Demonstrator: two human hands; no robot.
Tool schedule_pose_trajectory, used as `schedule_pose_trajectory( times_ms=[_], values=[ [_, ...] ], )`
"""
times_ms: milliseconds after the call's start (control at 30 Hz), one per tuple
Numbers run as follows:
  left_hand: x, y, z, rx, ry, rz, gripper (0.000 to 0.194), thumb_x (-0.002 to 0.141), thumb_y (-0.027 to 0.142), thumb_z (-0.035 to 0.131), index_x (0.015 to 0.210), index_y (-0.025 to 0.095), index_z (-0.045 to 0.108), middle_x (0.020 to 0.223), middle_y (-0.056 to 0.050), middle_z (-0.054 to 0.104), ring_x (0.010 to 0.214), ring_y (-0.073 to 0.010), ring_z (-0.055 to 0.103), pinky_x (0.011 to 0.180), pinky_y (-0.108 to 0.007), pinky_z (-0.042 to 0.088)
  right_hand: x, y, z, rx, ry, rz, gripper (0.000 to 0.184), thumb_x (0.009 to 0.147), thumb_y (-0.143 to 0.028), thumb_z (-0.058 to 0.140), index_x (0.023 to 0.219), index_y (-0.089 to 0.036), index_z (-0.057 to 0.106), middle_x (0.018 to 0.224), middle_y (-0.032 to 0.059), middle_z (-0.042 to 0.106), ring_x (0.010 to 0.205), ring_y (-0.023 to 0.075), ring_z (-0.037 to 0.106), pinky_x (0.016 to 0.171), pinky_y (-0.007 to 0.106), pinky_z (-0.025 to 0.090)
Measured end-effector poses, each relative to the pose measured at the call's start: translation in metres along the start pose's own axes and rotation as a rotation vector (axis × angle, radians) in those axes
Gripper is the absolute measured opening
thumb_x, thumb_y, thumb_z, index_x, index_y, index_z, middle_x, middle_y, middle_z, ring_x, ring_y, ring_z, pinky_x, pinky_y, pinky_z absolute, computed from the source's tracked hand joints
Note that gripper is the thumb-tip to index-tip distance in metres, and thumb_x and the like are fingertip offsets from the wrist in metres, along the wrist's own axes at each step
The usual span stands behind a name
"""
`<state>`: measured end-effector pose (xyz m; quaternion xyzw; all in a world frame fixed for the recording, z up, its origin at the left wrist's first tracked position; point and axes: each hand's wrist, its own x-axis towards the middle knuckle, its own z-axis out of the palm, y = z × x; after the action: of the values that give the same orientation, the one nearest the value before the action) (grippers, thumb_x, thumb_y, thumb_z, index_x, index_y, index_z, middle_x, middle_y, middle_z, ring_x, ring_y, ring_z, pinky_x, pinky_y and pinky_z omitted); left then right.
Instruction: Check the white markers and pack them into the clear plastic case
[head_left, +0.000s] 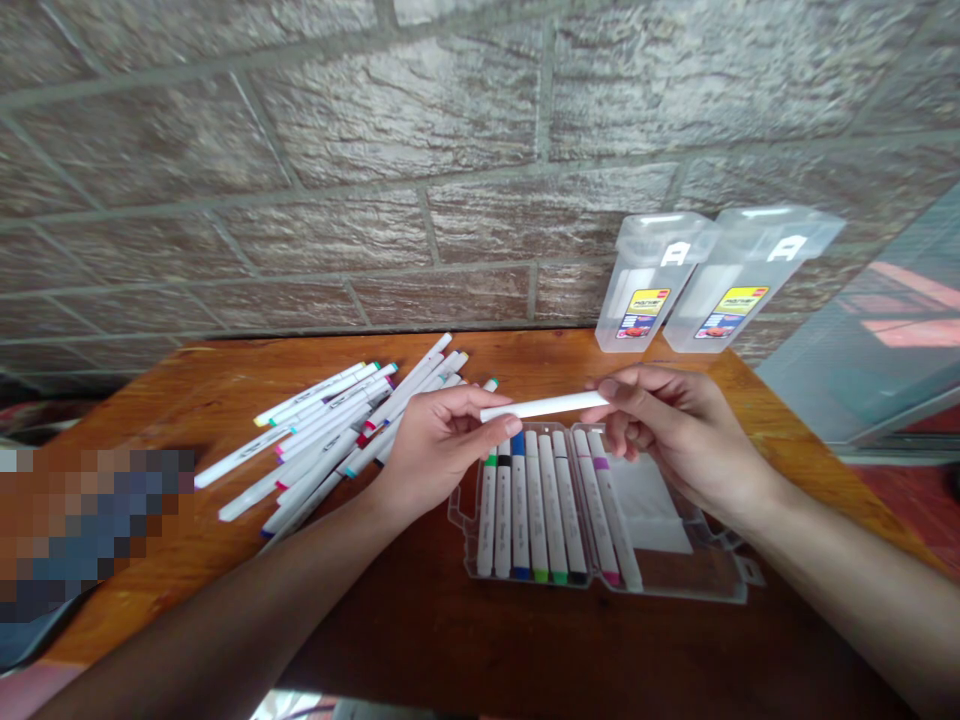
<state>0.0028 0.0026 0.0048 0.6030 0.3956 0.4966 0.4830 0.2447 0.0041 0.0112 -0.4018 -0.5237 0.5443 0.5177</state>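
Note:
A white marker point(553, 405) is held nearly level between both hands. My left hand point(439, 440) pinches its left end, and my right hand point(671, 420) grips the right end, hiding that tip. Below it lies an open clear plastic case point(679, 588). Several white markers point(536, 510) with coloured ends stand side by side in its left half. Two more markers point(606, 510), one with a purple band, rest in the right half beside a white paper point(649, 505). Left of my left hand, a loose pile of markers point(330, 430) spreads over the table.
Two closed translucent cases point(637, 290) with yellow and blue labels stand upright at the back right, against a stone-block wall point(412, 150). The wooden table point(540, 640) has its right edge near my right forearm. A pixelated dark object point(90, 540) lies at the left.

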Motion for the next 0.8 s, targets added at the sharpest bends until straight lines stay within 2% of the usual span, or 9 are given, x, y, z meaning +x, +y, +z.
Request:
schedule_pose_trajectory(
  times_ms=[233, 467, 800],
  values=[
    [0.0004, -0.0029, -0.0026, -0.057, -0.021, -0.023, 0.017, 0.086, 0.027, 0.081, 0.097, 0.015, 0.082, 0.075, -0.004, 0.076, 0.054, -0.0086, 0.057, 0.054, -0.022, 0.045, 0.0007, -0.0004, -0.0007, 0.026, 0.01, -0.017, 0.016, 0.087, -0.032, 0.083, 0.081, -0.018, 0.08, 0.067, 0.0027, 0.076, 0.042, 0.0077, 0.06, 0.04, 0.016, 0.047],
    [0.0003, -0.0094, -0.0061, -0.162, -0.044, -0.035, 0.016, 0.093, 0.026, 0.073, 0.102, 0.017, 0.083, 0.083, -0.006, 0.079, 0.059, -0.0097, 0.057, 0.06, -0.025, 0.045, 0.0002, 0.0012, -0.0007, 0.007, 0.01, -0.057, 0.014, 0.089, -0.033, 0.081, 0.086, -0.019, 0.08, 0.076, 0.0035, 0.079, 0.043, 0.0082, 0.062, 0.041, 0.018, 0.048],
    [0.0011, -0.0039, -0.0042, -0.07, -0.042, -0.027, 0.012, 0.087, 0.026, 0.08, 0.092, 0.015, 0.08, 0.071, 0.0, 0.073, 0.055, -0.008, 0.057, 0.054, -0.02, 0.045, -0.002, -0.0004, -0.0007, -0.072, -0.059, -0.101, 0.017, 0.092, -0.033, 0.079, 0.082, -0.019, 0.08, 0.073, 0.0022, 0.077, 0.045, 0.0064, 0.06, 0.043, 0.017, 0.047]
  ],
)
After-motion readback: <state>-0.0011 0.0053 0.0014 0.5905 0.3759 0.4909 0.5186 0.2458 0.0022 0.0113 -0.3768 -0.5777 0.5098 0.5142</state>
